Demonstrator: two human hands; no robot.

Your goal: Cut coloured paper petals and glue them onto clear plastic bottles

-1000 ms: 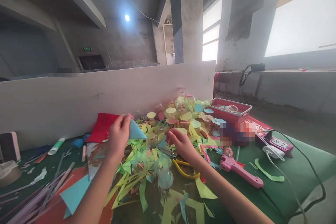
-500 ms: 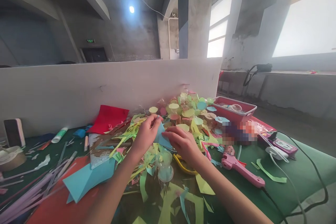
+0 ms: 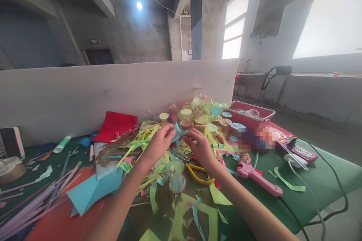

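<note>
A small piece of blue paper [image 3: 177, 133], folded with a pointed tip upward, is held up between my two hands over the middle of the table. The fingers of my left hand [image 3: 160, 144] pinch its left side. My right hand [image 3: 200, 147] grips its right edge between thumb and fingers. Below my right hand lies a pair of scissors with yellow handles [image 3: 198, 175], its blades partly under the hand. Two joined clear plastic cups [image 3: 177, 181] stand just in front of the hands, among green paper scraps [image 3: 186, 211].
Several cups with coloured paper discs [image 3: 202, 118] are heaped behind. A pink glue gun [image 3: 258, 179], a power strip [image 3: 302, 155] with cables and a red basket [image 3: 251, 115] are on the right. Blue paper [image 3: 96, 192], red felt [image 3: 114, 126] and lilac strips [image 3: 36, 207] lie left.
The blue paper has been turned and folded; it now looks smaller and more pointed. My right hand has shifted slightly upward, uncovering more of the scissors.
</note>
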